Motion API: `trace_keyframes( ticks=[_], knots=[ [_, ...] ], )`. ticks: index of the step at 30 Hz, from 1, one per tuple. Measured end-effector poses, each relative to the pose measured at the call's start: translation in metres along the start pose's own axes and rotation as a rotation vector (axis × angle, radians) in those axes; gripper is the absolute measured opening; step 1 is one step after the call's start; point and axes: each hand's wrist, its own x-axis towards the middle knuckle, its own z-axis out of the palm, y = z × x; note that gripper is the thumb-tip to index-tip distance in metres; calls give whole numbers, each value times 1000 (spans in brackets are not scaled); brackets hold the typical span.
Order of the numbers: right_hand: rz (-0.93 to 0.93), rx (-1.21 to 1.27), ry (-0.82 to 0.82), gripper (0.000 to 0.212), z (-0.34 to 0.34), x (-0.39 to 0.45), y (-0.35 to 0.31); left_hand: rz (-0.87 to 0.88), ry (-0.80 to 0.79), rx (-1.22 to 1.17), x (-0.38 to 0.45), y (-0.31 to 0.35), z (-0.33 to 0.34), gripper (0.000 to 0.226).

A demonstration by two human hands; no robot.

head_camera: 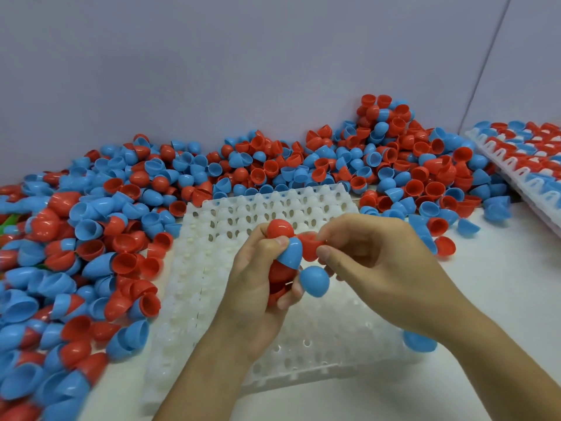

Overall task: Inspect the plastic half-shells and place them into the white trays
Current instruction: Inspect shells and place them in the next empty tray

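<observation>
A heap of red and blue half-shells [100,238] fills the left of the frame, spilling from the lower left corner up to the wall [212,56] and running on along its foot toward the right. Many lie open side up, some nested one in another.

At lower centre a white tray [218,214] lies on the white table [501,284], its pockets bare where they show. Both hands hover above it, near the middle of the frame.

The left hand [258,287] is curled round a cluster of shells: a red shell [280,227] at the top by the fingertips, a blue shell [292,253] pinned under the thumb, and more red ones tucked in the palm.

A second blue shell [315,281] sits, dome toward the camera, between the two hands, touching fingers of both; which hand carries it I cannot tell.

The right hand [379,262] pinches a red shell [309,246] between thumb and forefinger, the other fingers curled beneath.

A loose blue shell [420,341] lies just beside the tray's right edge, under the right forearm.

At the upper right a second tray [516,174], tilted, holds rows of red and blue shells.
</observation>
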Motion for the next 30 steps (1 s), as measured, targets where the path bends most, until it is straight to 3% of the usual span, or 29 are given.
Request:
trace_keyframes(
  ticks=[5,10,14,22,30],
  knots=[
    [34,-3,25,10,2,-1,0,-17,51,-35,-1,-2,2,12],
    [45,66,121,6,1,3,-1,-32,90,-120,3,0,-2,37],
    [18,118,111,5,-1,2,-3,-22,75,-112,4,2,-5,23],
    [-19,33,-20,40,-3,-1,-1,9,100,12,4,0,-5,26],
    [-31,79,-69,29,-5,-1,-6,15,15,74,4,0,-7,25]
  ],
)
